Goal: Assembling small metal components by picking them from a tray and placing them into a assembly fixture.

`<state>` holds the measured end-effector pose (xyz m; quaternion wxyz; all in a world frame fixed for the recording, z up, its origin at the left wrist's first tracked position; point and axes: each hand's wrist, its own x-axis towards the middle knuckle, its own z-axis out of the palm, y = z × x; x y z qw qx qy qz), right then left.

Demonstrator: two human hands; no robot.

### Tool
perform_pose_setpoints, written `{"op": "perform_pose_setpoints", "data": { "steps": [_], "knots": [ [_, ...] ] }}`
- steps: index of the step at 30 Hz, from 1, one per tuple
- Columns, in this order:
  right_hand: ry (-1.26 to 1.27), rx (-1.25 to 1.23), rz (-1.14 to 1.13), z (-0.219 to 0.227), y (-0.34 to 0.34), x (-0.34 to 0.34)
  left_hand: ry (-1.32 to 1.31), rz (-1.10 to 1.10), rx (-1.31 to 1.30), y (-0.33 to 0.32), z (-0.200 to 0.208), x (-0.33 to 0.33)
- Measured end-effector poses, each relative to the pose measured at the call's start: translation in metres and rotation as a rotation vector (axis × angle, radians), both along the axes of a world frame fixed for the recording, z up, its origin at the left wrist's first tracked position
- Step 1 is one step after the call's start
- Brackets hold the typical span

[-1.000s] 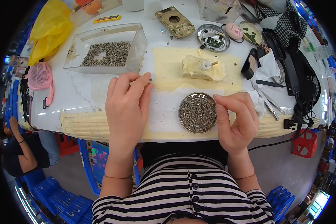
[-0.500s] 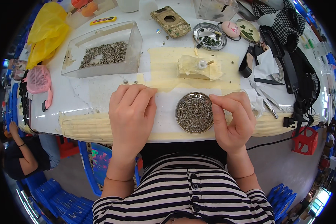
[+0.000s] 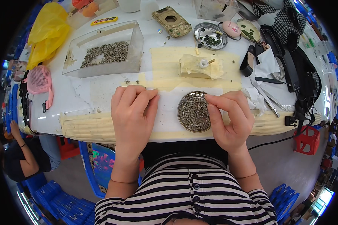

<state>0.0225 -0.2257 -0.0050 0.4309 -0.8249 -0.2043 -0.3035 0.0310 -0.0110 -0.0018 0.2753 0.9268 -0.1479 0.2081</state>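
A round metal dish (image 3: 179, 119) full of small silvery metal pieces (image 3: 193, 112) rests near the table's front edge. Over its right side reaches my right hand (image 3: 234, 122), thumb and forefinger drawn together in a pinch at the upper right rim; whatever is between the tips is too small to make out. To the left of the dish, my left hand (image 3: 132, 116) rests at the table, back upward, with thumb and forefinger tips brought together. What it holds, if anything, is hidden. Beyond the dish stands a tape-covered block (image 3: 193, 69) bearing a small white cup (image 3: 204, 64) with a thin stick.
A clear bin (image 3: 101, 69) of similar pieces stands far left, near a yellow bag (image 3: 49, 32). Behind are a camouflage box (image 3: 172, 22) and a plate of dark green bits (image 3: 210, 36). Tweezers (image 3: 266, 98) and straps (image 3: 289, 71) lie right. Another person (image 3: 26, 157) sits lower left.
My right hand has shifted a little left, its fingertips now further over the dish. My left hand has moved slightly right, still with its fingertips together.
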Motion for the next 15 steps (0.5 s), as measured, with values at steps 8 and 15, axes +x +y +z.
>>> {"op": "perform_pose_setpoints", "data": {
  "steps": [8, 15],
  "knots": [
    [0.026, 0.013, 0.01, 0.0002, 0.0003, -0.0017, 0.055, -0.037, -0.082, 0.0012, 0.0022, 0.0023],
    [0.037, 0.018, 0.014, 0.0008, 0.0022, -0.0016, 0.026, -0.014, -0.078, 0.0017, -0.0015, 0.002]
  ]
}}
